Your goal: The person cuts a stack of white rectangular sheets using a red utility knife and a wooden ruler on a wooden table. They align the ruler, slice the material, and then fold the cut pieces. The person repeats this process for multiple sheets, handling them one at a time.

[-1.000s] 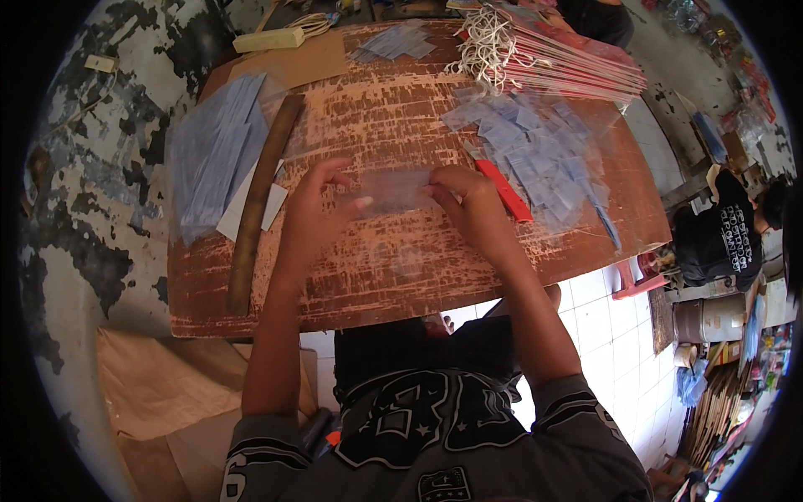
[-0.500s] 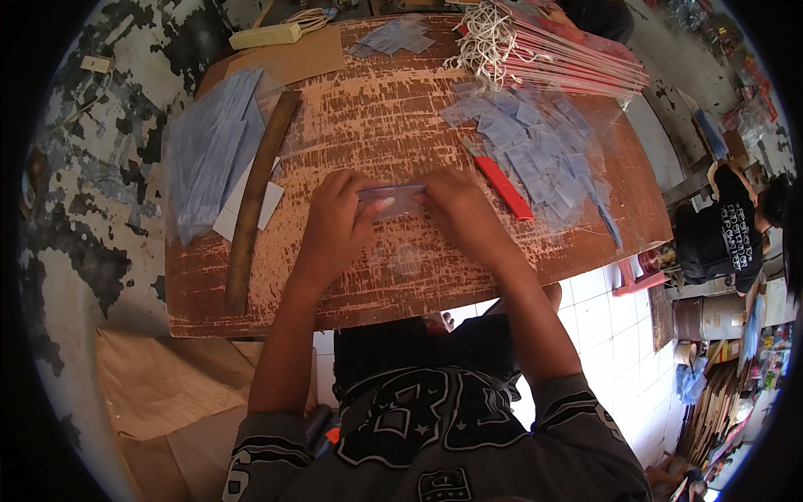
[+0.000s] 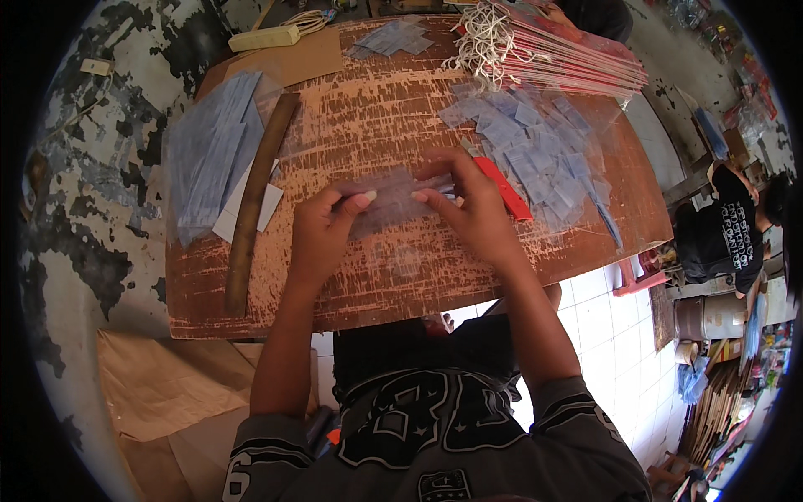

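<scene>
Between my two hands, above the worn brown tabletop (image 3: 360,117), is a clear plastic sheet (image 3: 393,201) held by its left and right ends. My left hand (image 3: 324,222) pinches the left end, thumb on top. The right end is pinched by my right hand (image 3: 468,201), its thumb and fingers closed on the film. Whether the sheet is one layer or several I cannot tell. Just right of my right hand lies a red-handled cutter knife (image 3: 504,189), beside a loose heap of small clear plastic pieces (image 3: 535,142).
At the left, a long brown wooden strip (image 3: 259,201) lies by a stack of long plastic strips (image 3: 213,151). Farther back are cardboard (image 3: 309,58), a power strip (image 3: 265,38), more plastic pieces (image 3: 391,38) and a bundle with white cords (image 3: 552,54). A person (image 3: 726,226) is at the right.
The plastic sheet has turned from a narrow, edge-on band to a broader face. My left hand has shifted slightly left, and my right fingers have lifted and opened out around its end.
</scene>
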